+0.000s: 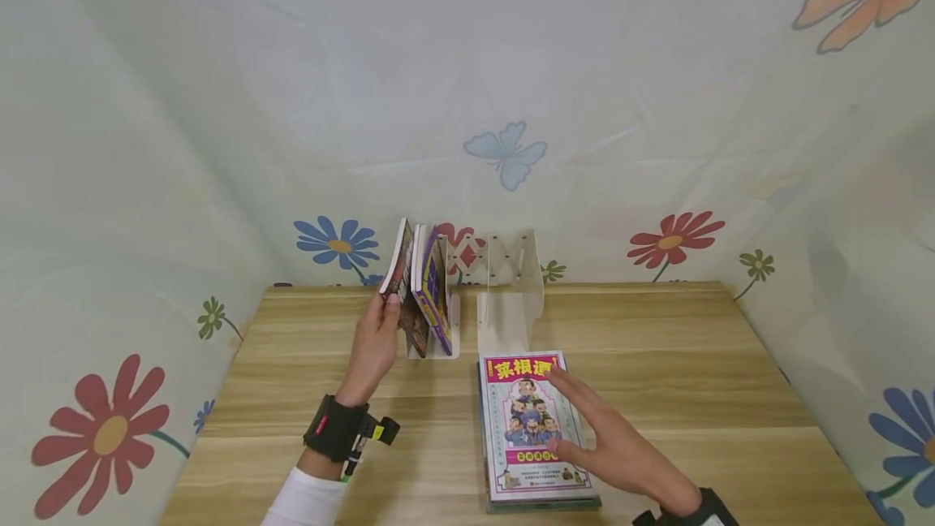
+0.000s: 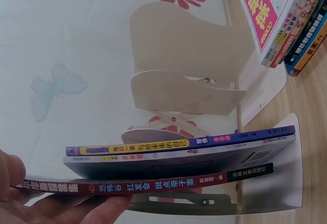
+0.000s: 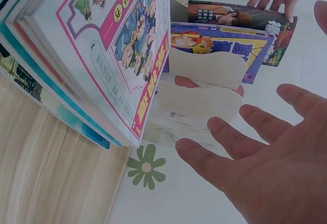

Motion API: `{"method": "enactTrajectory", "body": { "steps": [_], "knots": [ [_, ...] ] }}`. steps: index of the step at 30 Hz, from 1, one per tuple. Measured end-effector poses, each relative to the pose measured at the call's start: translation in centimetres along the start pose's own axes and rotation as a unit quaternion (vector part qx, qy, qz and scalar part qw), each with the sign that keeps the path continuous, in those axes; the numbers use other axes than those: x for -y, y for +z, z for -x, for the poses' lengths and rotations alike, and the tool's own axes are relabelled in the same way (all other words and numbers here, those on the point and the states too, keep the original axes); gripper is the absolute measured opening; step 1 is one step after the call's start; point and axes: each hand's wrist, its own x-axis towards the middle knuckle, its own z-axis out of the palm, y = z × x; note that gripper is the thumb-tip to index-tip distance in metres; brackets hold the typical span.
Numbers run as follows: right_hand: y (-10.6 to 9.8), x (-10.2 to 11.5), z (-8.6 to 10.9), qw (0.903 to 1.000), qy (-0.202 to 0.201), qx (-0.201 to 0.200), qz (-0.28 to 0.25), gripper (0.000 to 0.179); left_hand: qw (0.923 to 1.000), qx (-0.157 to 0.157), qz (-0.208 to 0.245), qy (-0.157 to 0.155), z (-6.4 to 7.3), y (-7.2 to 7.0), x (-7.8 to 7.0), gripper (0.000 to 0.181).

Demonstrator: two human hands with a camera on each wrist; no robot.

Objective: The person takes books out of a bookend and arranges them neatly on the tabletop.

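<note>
My left hand (image 1: 375, 345) pinches the outer edge of a thin dark book (image 1: 411, 316), thumb on one side and fingers on the other. In the left wrist view the dark book's spine (image 2: 148, 184) bears white and blue lettering. Beside it, a purple-blue book (image 1: 436, 291) and a white-edged book (image 2: 153, 161) stand in the left part of a white expandable bookend (image 1: 504, 323). The right hand (image 1: 609, 438), fingers spread, hovers at the right side of a book stack topped by a white book with a pink border (image 1: 532, 457). Nothing is held in it.
Several books lie in the stack, their spines (image 2: 301, 43) showing in the left wrist view. The bookend's right upright (image 1: 536, 270) stands behind the stack. A wooden table (image 1: 657, 364) carries everything, with a flower-and-butterfly printed curtain (image 1: 409, 88) behind and at both sides.
</note>
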Motion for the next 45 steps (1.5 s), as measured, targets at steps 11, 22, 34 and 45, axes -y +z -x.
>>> {"method": "enactTrajectory", "body": {
  "steps": [11, 22, 34, 45],
  "knots": [
    [-0.3, 0.3, -0.1, 0.9999, 0.01, -0.012, 0.005, 0.078, 0.9992, -0.014, 0.021, 0.033, 0.4, -1.9, -1.5, 0.045],
    [-0.9, 0.6, -0.3, 0.9996, -0.01, -0.026, 0.008, 0.078, 0.9985, -0.019, 0.03, 0.042, 0.9, -3.1, -3.5, 0.045],
    [-1.9, 1.5, -0.8, 0.9988, -0.024, -0.038, 0.019, 0.077, 0.9955, -0.039, 0.047, 0.072, 1.3, -4.3, -5.0, 0.041],
    [-2.5, 2.0, -1.0, 0.9978, -0.027, -0.055, 0.024, 0.08, 0.9883, -0.077, 0.068, 0.112, 2.1, -5.5, -7.2, 0.038]
  ]
}}
